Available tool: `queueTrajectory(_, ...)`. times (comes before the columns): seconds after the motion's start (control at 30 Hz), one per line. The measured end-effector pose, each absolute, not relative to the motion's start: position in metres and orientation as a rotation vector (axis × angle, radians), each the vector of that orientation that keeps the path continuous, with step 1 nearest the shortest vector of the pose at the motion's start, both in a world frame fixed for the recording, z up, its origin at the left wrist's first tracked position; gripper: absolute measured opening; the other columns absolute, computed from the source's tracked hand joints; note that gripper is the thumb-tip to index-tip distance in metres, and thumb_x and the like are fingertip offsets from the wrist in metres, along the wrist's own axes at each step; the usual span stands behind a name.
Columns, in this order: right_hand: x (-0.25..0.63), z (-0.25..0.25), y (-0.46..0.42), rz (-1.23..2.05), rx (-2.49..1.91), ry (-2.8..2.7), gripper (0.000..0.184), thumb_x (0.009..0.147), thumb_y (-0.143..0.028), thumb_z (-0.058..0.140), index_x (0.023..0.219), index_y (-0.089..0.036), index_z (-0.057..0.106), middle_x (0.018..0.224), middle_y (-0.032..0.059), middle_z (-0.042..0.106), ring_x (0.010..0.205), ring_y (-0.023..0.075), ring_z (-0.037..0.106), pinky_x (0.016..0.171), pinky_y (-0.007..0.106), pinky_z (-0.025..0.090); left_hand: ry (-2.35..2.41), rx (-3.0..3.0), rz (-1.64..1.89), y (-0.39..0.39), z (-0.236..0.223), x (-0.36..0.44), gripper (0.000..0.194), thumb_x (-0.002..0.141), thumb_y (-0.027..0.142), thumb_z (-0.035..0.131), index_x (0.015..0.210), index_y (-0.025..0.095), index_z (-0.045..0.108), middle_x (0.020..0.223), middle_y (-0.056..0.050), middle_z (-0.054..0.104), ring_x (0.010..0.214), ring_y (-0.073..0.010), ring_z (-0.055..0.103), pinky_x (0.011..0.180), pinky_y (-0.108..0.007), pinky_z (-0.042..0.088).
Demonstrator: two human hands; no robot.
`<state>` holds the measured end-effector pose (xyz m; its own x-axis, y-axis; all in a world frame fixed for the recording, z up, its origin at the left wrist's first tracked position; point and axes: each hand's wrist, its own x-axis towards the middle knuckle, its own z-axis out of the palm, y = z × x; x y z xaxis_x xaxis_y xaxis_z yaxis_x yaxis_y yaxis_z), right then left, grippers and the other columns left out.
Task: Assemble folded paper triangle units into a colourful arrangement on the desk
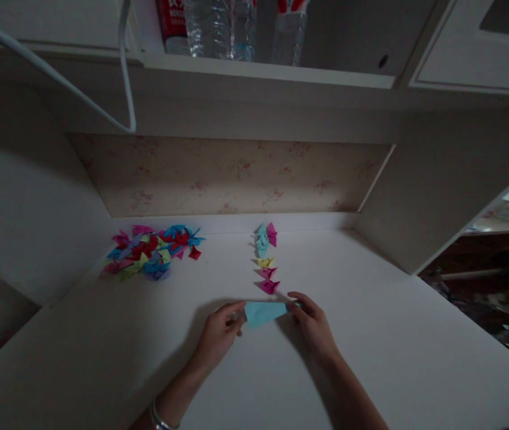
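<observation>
A light blue sheet of folded paper is held between my two hands, low over the white tabletop. My left hand pinches its left end between thumb and fingers. At the opposite end, my right hand grips the narrower tip, with one finger lifted. Just beyond the paper runs a short column of small folded paper pieces: two pink ones, the closer pink piece lying nearest my right hand, a yellow piece, then light blue pieces and a magenta piece by the wall.
A heap of colourful folded paper pieces lies at the back left of the white table. Overhead, a shelf holds plastic bottles and a red container. A white cable hangs down at upper left.
</observation>
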<state>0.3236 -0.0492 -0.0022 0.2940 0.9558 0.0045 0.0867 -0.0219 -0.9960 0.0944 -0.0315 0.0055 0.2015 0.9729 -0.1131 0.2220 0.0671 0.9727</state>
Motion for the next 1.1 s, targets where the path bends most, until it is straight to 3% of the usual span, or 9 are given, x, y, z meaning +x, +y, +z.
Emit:
queueTrajectory(0.13,0.324,0.004,-0.049,1.054,-1.314,-0.928,0.033,0.072,-0.046,0.07,0.082,-0.015,0.07,0.064,-0.0003,0.059,0.054,0.0121,0.049,0.052,0.024,0.037,1.28,1.464,0.896,-0.031,0.008,0.095,0.035,0.075,0.033,0.061,0.101,0.013,0.07,0.096,-0.008,0.071,0.056,-0.0115,0.06,0.051,-0.022,0.045)
queueTrajectory(0.3,0.324,0.012,-0.053,1.166,-1.199,-0.893,0.038,0.076,-0.052,0.066,0.083,-0.014,0.068,0.078,0.0051,0.065,0.06,0.0141,0.056,0.058,0.026,0.043,1.329,1.57,0.865,-0.034,0.011,0.098,0.037,0.081,0.047,0.055,0.082,0.013,0.071,0.07,-0.001,0.065,0.046,-0.0092,0.05,0.046,-0.021,0.036)
queueTrajectory(0.43,0.324,0.011,-0.053,1.062,-1.332,-0.943,0.038,0.075,-0.052,0.067,0.076,-0.014,0.066,0.056,-0.0014,0.055,0.05,0.0111,0.046,0.049,0.022,0.036,1.288,1.578,0.817,-0.035,0.011,0.101,0.042,0.084,0.051,0.05,0.071,0.013,0.065,0.059,0.003,0.053,0.048,-0.0082,0.041,0.045,-0.02,0.028)
queueTrajectory(0.6,0.326,0.006,-0.052,0.978,-1.56,-0.986,0.043,0.076,-0.058,0.059,0.067,-0.016,0.062,0.045,-0.0041,0.048,0.04,0.0102,0.038,0.041,0.023,0.026,1.274,1.561,0.769,-0.033,0.008,0.103,0.042,0.084,0.051,0.049,0.071,0.014,0.064,0.055,0.005,0.046,0.046,-0.0084,0.038,0.044,-0.02,0.027)
queueTrajectory(0.9,0.328,0.006,-0.056,0.387,-2.0,-1.486,0.038,0.089,-0.049,0.04,0.084,-0.021,0.065,0.067,0.0039,0.068,0.06,0.0181,0.061,0.055,0.026,0.036,1.247,1.63,0.693,-0.029,-0.004,0.106,0.037,0.082,0.044,0.049,0.074,0.013,0.066,0.06,0.002,0.056,0.04,-0.0066,0.042,0.04,-0.019,0.03)
queueTrajectory(1.1,0.329,0.001,-0.056,0.243,-2.107,-1.532,0.033,0.092,-0.047,0.039,0.094,-0.023,0.061,0.08,0.0053,0.072,0.072,0.0217,0.067,0.058,0.027,0.037,1.249,1.515,0.741,-0.029,-0.009,0.109,0.039,0.079,0.041,0.054,0.102,0.012,0.065,0.079,-0.004,0.068,0.039,-0.0069,0.045,0.036,-0.019,0.034)
